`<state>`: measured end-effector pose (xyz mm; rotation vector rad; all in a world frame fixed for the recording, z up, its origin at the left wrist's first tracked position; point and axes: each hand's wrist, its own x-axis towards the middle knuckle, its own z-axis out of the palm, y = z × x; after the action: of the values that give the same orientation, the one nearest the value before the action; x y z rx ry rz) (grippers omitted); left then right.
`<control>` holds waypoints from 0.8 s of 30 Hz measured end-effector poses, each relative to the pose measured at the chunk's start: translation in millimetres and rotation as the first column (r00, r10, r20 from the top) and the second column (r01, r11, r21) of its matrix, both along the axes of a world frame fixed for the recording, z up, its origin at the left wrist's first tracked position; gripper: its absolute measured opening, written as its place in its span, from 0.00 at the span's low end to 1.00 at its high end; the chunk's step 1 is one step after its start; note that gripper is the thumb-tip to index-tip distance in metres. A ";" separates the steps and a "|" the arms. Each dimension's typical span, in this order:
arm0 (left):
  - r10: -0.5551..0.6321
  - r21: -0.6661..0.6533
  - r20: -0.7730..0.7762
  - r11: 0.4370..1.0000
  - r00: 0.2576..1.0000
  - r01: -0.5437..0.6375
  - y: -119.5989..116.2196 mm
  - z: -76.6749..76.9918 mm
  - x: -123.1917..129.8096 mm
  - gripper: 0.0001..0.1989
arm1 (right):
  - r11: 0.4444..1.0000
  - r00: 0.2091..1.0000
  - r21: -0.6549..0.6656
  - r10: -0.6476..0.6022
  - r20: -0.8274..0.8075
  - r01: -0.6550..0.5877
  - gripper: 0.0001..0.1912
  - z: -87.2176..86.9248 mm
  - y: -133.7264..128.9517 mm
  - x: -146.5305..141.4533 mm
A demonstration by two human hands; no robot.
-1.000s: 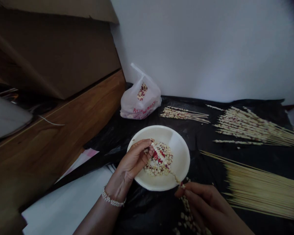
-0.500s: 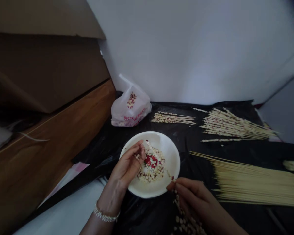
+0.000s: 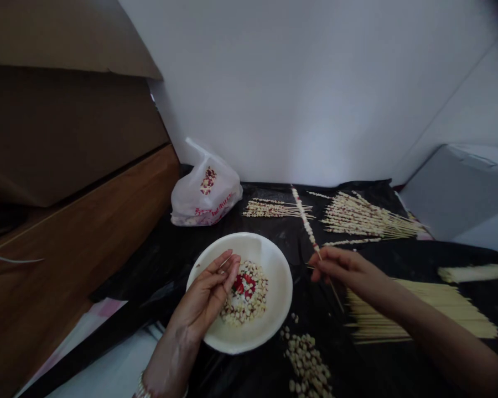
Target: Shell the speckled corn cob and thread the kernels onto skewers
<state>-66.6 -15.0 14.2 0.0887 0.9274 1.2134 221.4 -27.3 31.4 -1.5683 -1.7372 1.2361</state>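
Note:
My right hand (image 3: 336,268) pinches a thin skewer (image 3: 305,218) near its lower part. Pale seed-like pieces with a few dark red ones are threaded along its upper length, and the bare end slants down below my fingers. Over the left side of a white bowl (image 3: 280,309), my left hand (image 3: 209,290) is loosely cupped, its palm partly showing; no held piece can be made out. Loose pale and reddish pieces (image 3: 249,312) lie in the bowl around a red patterned patch.
A tied white plastic bag (image 3: 207,193) stands behind the bowl. Threaded skewers lie in a small bundle (image 3: 269,209) and a larger one (image 3: 352,215). Bare sticks (image 3: 440,312) lie at right, loose pale pieces (image 3: 309,365) in front, on black plastic sheeting (image 3: 149,265).
My right hand has moved right and up from the bowl's rim, carrying the skewer away from over the bowl. My left hand stays over the bowl's left side. The view has shifted.

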 end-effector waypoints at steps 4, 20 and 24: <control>-0.002 0.000 0.013 1.000 1.000 0.002 -1.4 1.8 1.7 0.29 | 0.950 0.762 0.281 -0.080 0.643 -0.138 0.12 -8.8 69.3 10.4; -0.009 -0.049 0.018 0.999 1.000 0.010 -1.7 5.7 5.4 0.30 | 0.899 0.508 0.307 -0.116 0.854 -0.312 0.18 -38.5 151.2 -10.8; -0.029 -0.058 0.026 0.998 0.999 0.031 -1.9 6.3 5.9 0.30 | 0.895 0.544 0.291 -0.066 0.837 -0.339 0.17 -23.9 123.5 18.5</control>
<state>-60.6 -16.9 20.5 0.0405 0.9361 1.1565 240.0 96.3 7.5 -1.8859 -2.5224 -0.0061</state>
